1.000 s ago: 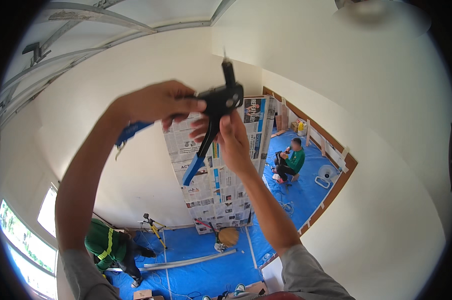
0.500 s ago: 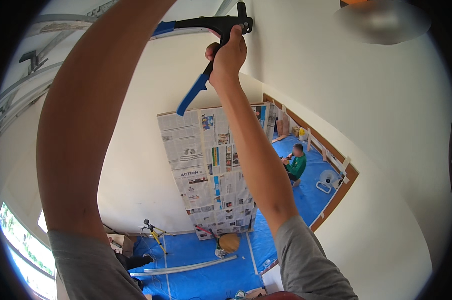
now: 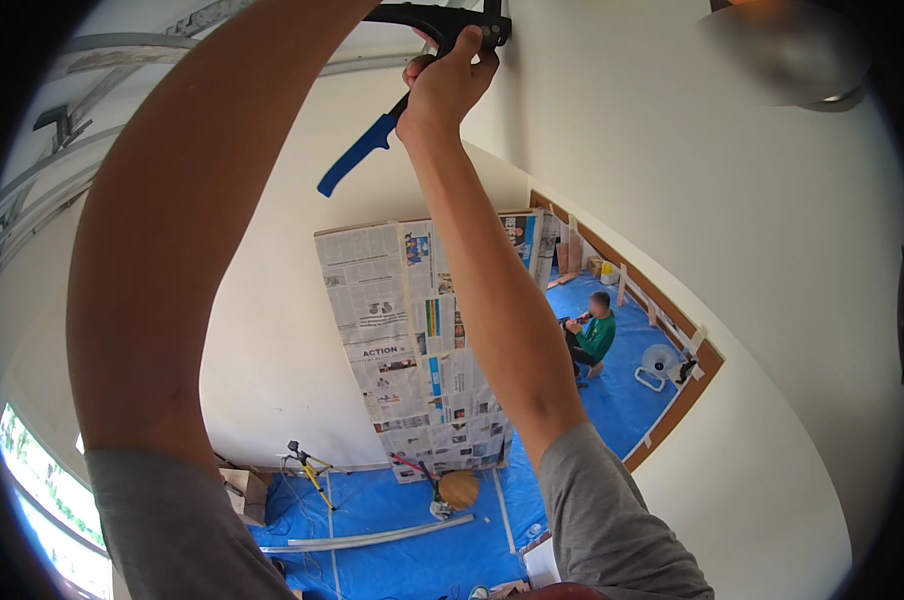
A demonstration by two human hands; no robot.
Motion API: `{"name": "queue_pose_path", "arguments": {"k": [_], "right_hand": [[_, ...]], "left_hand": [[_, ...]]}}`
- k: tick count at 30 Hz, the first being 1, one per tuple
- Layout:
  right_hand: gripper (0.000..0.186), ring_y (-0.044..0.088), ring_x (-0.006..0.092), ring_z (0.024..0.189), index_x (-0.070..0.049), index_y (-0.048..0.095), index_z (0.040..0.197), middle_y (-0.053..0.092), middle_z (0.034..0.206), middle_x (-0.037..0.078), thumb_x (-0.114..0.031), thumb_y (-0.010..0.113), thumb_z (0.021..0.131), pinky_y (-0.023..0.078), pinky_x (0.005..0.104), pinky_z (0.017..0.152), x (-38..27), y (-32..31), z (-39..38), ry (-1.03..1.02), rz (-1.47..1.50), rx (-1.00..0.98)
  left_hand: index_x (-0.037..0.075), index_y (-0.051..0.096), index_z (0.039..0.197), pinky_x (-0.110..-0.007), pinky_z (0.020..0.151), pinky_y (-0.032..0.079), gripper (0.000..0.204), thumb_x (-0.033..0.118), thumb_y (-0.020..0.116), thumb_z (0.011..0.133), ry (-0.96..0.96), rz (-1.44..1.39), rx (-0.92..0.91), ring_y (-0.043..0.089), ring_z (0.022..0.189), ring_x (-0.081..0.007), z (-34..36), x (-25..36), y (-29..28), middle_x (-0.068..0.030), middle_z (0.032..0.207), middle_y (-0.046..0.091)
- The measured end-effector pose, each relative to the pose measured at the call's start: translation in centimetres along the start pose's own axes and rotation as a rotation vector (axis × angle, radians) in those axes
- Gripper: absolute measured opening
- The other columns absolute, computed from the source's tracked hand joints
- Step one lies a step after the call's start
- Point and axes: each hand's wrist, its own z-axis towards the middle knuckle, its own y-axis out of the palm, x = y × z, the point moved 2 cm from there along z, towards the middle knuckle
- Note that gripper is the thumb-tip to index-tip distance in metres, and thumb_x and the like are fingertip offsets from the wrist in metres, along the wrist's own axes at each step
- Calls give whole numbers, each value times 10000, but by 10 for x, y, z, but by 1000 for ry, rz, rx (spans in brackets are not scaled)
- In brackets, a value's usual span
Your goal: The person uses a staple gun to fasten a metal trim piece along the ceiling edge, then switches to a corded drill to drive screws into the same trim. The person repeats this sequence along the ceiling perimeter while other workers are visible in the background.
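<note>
High in the picture, my right hand (image 3: pixel 450 85) is closed round the head end of a hand riveter (image 3: pixel 360 152) with a black body and a blue-sleeved lower handle. The thumb lies up along the riveter's head, close to the pale wall at the corner. Its lower handle points down and to the left, spread away from the upper arm of the tool. My left forearm (image 3: pixel 222 130) rises across the left side and passes out at the top edge, so the left hand is out of sight. The far end of the riveter's upper arm is also hidden there.
Grey metal ceiling framing (image 3: pixel 122 55) runs at the upper left. Below stand a newspaper-covered panel (image 3: pixel 372 300), a yellow-legged tripod (image 3: pixel 317 480) and a white fan (image 3: pixel 660 362). Long metal strips (image 3: pixel 372 537) lie on blue sheeting (image 3: pixel 412 570). A person in green (image 3: pixel 599 335) sits low beyond the panel.
My right hand and the riveter have moved up and slightly left. The lower handle has swung outward to the left, and the upper handle's blue sleeve has gone out of sight.
</note>
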Motion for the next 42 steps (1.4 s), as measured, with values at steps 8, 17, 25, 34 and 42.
{"name": "queue_pose_path", "arguments": {"k": [8, 17, 25, 34, 42], "right_hand": [[368, 390, 118, 480, -32, 452, 1190, 715, 1038, 139, -383, 423, 1080, 341, 280, 477, 10, -1, 13, 14, 49, -44], [516, 350, 90, 511, -14, 599, 1115, 720, 1056, 167, -464, 348, 1121, 315, 242, 464, 6, -12, 26, 92, 6, -133], [469, 373, 75, 482, -56, 601, 1146, 721, 1065, 161, -458, 360, 1119, 295, 225, 447, 13, -17, 35, 263, 338, -254], [477, 375, 56, 443, -65, 621, 1063, 736, 942, 142, -500, 428, 1095, 280, 218, 414, -4, -25, 40, 506, 543, -406], [390, 393, 74, 402, -18, 614, 1039, 715, 914, 177, -367, 452, 1099, 264, 208, 368, -28, -23, 41, 855, 920, -324]], "left_hand": [[-20, 636, 1054, -506, 790, 586, 338, 145, 797, 806, 46, 24, 4, 698, 912, -461, 0, -3, -2, -272, 899, 710], [-31, 639, 1091, -499, 792, 586, 356, 142, 789, 818, 90, 29, 19, 697, 934, -455, 3, -7, 0, -274, 926, 711], [-10, 647, 1157, -502, 842, 585, 384, 127, 781, 824, 66, 24, 58, 698, 963, -441, -2, -4, 3, -261, 990, 718], [-4, 613, 1364, -469, 1032, 515, 605, 393, 727, 922, -97, 371, -856, 630, 1238, -385, 3, 48, -84, -269, 1310, 657], [-13, 655, 1138, -393, 911, 471, 528, 489, 526, 1037, -202, -488, -406, 593, 1011, -245, -67, 64, -131, -149, 1026, 640]]}}
